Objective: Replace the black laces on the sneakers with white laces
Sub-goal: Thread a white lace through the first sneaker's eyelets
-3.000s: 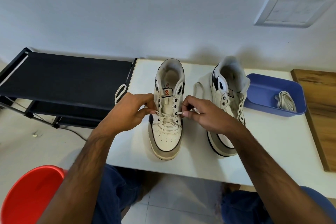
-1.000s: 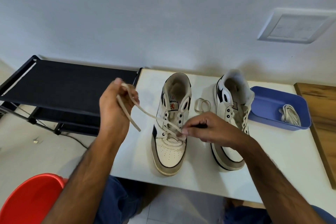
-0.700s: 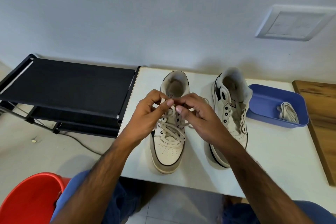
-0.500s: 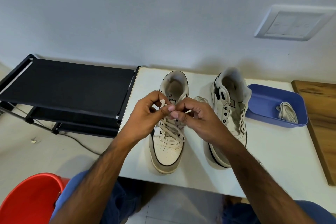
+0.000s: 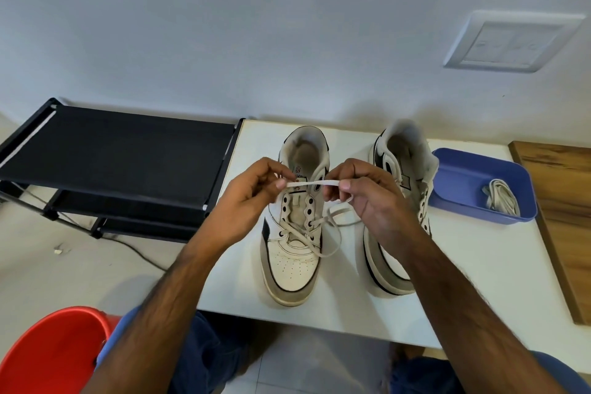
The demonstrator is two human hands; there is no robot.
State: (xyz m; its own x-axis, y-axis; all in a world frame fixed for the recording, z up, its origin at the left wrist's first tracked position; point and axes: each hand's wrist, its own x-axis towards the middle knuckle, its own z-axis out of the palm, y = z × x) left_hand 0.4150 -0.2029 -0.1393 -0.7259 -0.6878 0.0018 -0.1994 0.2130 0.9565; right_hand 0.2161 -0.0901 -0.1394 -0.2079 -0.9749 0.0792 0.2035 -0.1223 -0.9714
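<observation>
we pinch a white lace (image 5: 311, 183) taut between left hand (image 5: 252, 198) and right hand (image 5: 367, 198) – left sneaker (image 5: 295, 233) on the desk (image 5: 463, 265) laced low only; right sneaker (image 5: 396, 201) unlaced, spare lace (image 5: 500, 200) waiting.

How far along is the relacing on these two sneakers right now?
Done: no black lace shows on either sneaker, and the left sneaker has white lace crossed through its lowest eyelets. In hand: the left hand and right hand pinch a stretch of white lace above its tongue. Left: its upper eyelets, then the right sneaker; another white lace waits in the blue tray.
</observation>
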